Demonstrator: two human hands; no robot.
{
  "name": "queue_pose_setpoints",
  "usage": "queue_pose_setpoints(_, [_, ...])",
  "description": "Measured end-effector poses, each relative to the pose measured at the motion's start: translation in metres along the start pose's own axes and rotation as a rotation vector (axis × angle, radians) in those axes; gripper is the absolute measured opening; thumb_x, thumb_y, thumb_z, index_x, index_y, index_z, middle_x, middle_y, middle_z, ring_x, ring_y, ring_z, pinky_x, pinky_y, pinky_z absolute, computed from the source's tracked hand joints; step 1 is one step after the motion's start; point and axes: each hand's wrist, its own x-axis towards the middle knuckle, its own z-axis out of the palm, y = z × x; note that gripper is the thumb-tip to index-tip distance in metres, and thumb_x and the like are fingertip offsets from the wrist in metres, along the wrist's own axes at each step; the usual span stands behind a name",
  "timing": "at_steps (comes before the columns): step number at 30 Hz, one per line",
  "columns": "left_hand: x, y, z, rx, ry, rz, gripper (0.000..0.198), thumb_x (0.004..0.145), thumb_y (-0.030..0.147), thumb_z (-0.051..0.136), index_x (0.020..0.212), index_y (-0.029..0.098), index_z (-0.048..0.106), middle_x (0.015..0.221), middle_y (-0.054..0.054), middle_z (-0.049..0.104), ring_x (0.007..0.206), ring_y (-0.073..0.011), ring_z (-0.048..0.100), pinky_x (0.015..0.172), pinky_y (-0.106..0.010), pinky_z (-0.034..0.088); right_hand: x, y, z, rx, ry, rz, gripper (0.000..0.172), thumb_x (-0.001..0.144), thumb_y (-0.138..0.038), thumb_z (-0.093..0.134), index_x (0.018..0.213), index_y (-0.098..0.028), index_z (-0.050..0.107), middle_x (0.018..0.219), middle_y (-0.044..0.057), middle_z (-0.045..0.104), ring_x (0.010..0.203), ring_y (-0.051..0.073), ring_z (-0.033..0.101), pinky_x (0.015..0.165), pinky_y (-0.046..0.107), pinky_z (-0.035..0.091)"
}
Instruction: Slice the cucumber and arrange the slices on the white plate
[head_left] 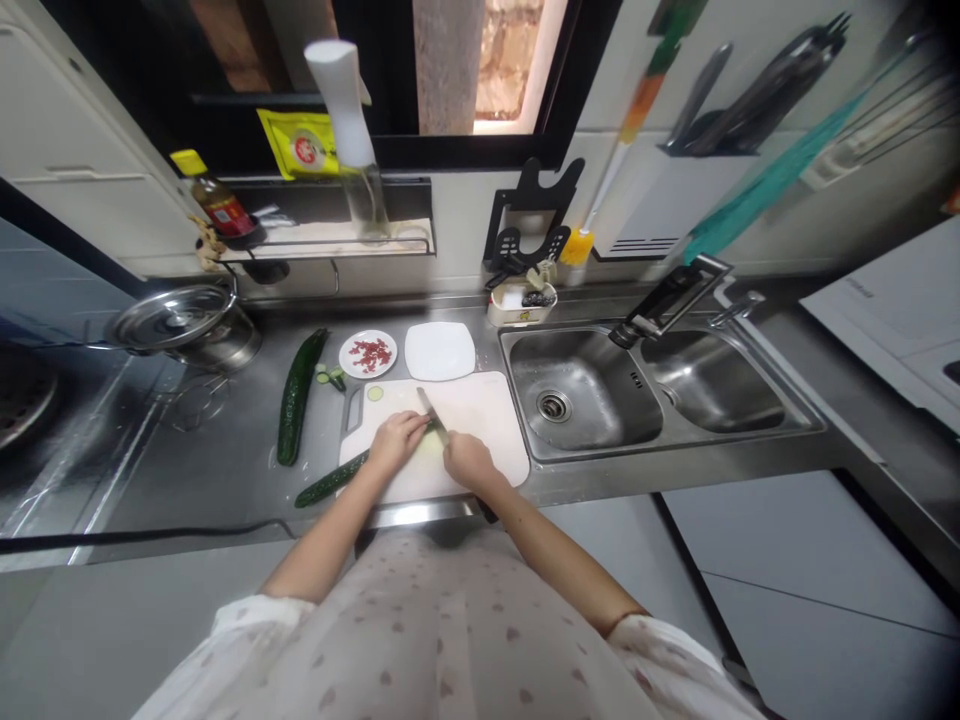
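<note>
At the middle of the white cutting board, the left hand is closed over a dark green cucumber, which slants beneath it and extends past the board's left edge near the front corner. The right hand is clamped around the handle of a knife, its blade directed toward the far edge and close beside the left fingertips. The two hands lie near each other on either side of the blade. Pale green slices, partly hidden, lie between them. A single cucumber slice rests near the board's far left corner. Beyond the far edge stand a round plate bearing chopped red pieces and a squarish white plate. A second cucumber lies on the steel countertop, left of the board; a double-basin sink adjoins its right edge.
</note>
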Motion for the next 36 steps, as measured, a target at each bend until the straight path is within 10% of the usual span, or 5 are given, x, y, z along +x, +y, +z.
queue_pose_setpoints(36, [0.002, 0.002, -0.002, -0.036, -0.012, -0.022, 0.027, 0.095, 0.031, 0.049, 0.111, 0.024, 0.069, 0.102, -0.006, 0.069, 0.097, -0.0187, 0.062, 0.087, -0.033, 0.049, 0.012, 0.001, 0.003, 0.064, -0.004, -0.010, 0.033, 0.092, -0.016, 0.040, 0.115, -0.009, 0.063, 0.110, 0.017, 0.069, 0.103, 0.023, 0.064, 0.084, 0.028, 0.046])
